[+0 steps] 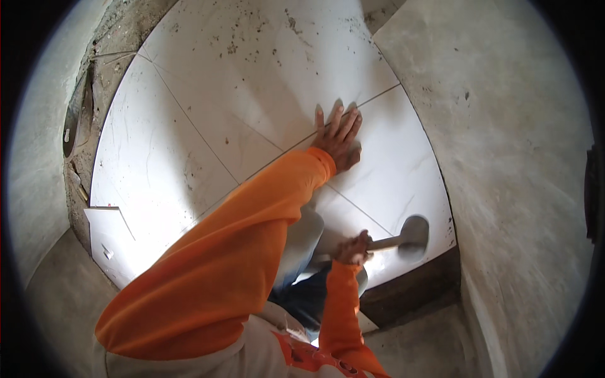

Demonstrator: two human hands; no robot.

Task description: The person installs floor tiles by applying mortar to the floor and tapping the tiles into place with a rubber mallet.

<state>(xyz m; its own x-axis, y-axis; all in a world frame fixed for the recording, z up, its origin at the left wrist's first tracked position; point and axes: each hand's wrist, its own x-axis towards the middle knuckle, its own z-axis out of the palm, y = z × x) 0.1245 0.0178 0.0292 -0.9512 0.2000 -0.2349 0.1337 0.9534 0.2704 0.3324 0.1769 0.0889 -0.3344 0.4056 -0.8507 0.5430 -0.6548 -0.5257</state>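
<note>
My left hand (pixel 340 138) lies flat with fingers spread on a white marbled floor tile (pixel 397 135), its fingertips across a joint line. My right hand (pixel 353 249) is wrapped round the wooden handle of a rubber mallet (pixel 414 237). The mallet's dark, blurred head is over the tiles near the right edge of the tiled floor. From this view I cannot tell whether it touches the surface. Both arms wear orange sleeves, and my bent knees are below my hands.
Bare plaster walls (pixel 504 126) rise on both sides. Debris specks the far tiles. A cut tile piece (pixel 108 234) lies at the left, near a rough mortar strip (pixel 104 120) with a dark tool (pixel 77 120). A dark untiled gap (pixel 409 291) borders the tiles at the lower right.
</note>
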